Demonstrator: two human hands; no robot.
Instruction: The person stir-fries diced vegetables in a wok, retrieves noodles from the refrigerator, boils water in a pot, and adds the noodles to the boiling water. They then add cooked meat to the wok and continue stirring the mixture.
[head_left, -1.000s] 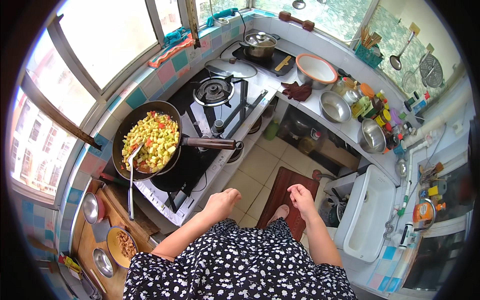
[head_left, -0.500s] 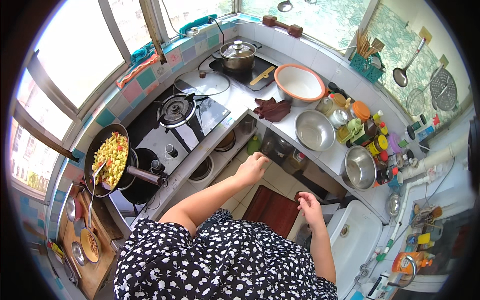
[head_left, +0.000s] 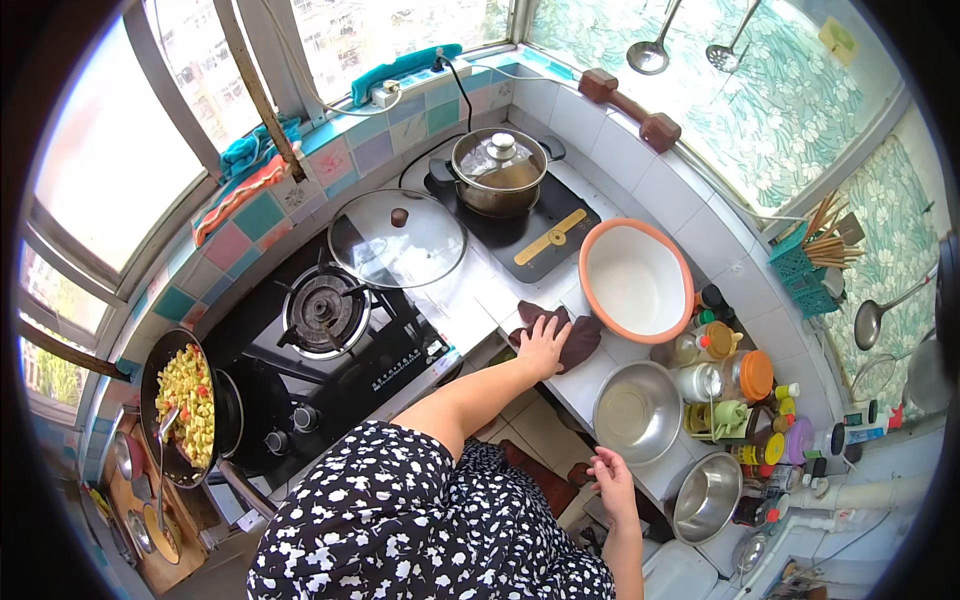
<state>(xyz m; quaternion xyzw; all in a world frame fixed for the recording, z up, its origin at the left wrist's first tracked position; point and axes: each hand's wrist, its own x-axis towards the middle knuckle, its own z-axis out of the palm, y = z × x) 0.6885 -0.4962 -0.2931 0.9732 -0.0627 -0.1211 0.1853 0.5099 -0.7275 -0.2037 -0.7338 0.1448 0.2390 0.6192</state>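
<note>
Left hand point(head_left: 541, 345): fingers spread, laid over a dark maroon crumpled cloth point(head_left: 580, 345); not clenched, can't tell if fingertips pinch the fabric. Cloth lies on the white tiled counter point(head_left: 468, 316), near its front edge, just beside a large round white basin with an orange rim point(head_left: 635, 280). Right hand point(head_left: 612, 482): fingers loosely bent, nothing seen in them; in front of the counter, near a wide round stainless steel bowl point(head_left: 637, 412). Second, deeper shiny steel bowl point(head_left: 706, 497) to the right of that hand. Behind the cloth: flat black induction cooker point(head_left: 555, 240) bearing a lidded steel pot point(head_left: 498, 180); round clear glass lid with brown knob point(head_left: 398, 238) left of it. Far left, on the black glass-topped gas stove point(head_left: 375, 370): round black frying pan point(head_left: 186, 473), yellow and red diced food point(head_left: 186, 405) inside.
</note>
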